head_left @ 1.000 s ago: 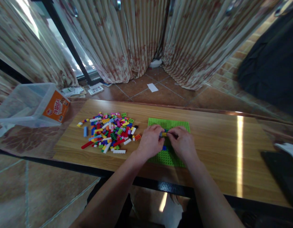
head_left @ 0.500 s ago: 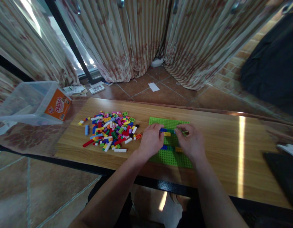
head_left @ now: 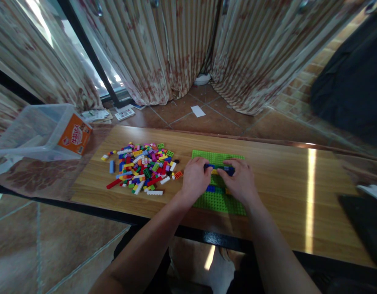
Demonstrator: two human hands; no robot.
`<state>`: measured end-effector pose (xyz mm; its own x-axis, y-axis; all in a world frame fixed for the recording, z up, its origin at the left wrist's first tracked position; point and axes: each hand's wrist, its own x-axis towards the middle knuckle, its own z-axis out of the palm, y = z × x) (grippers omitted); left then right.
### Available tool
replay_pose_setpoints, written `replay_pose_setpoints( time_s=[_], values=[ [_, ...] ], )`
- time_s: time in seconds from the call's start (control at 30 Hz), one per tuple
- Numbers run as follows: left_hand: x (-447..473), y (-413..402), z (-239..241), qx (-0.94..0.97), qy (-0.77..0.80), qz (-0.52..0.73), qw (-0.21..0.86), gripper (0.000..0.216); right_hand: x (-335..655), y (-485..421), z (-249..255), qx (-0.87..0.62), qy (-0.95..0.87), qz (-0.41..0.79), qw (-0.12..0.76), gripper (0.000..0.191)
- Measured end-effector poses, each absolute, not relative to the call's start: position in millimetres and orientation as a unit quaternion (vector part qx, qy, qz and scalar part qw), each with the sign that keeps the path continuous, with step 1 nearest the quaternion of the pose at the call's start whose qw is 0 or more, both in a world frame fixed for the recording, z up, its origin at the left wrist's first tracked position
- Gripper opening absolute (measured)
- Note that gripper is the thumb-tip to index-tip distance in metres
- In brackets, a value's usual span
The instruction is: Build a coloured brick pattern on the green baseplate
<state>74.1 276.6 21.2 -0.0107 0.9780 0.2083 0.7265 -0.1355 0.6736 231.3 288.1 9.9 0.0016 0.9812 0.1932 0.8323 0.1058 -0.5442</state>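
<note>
A green studded baseplate (head_left: 220, 207) lies on the wooden table, under both my hands. Between my fingertips runs a row of toy bricks, with a blue brick (head_left: 208, 166) at its left end and another dark blue brick (head_left: 229, 170) at its right. My left hand (head_left: 195, 177) is closed, thumb and fingers pinching the left end. The right-hand blue brick is gripped by my right hand (head_left: 239, 179), its thumb in front and fingers behind. A yellow brick (head_left: 214, 172) shows just below the row. Nearer me, a blue brick (head_left: 210, 188) sits on the plate; my right hand partly covers a yellow-orange one.
Left of the plate spreads a pile of mixed loose bricks (head_left: 145, 167). A clear plastic bin (head_left: 38, 130) with an orange label stands beyond the table's left end. At the right end lies a dark flat object (head_left: 360, 224). Curtains (head_left: 151, 53) hang behind the table.
My right thumb has shifted left along the row, and the dark blue brick at the row's right end now shows between my right fingers. My left hand has barely moved.
</note>
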Motion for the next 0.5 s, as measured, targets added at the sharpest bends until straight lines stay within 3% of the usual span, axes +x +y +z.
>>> replay_pose_setpoints(
  time_s=[0.5],
  values=[
    [77.9,282.5,26.0,0.644,0.668,0.303,0.218,0.008,229.2,290.7,6.1,-0.665,-0.679,0.148,0.274,0.026]
  ],
)
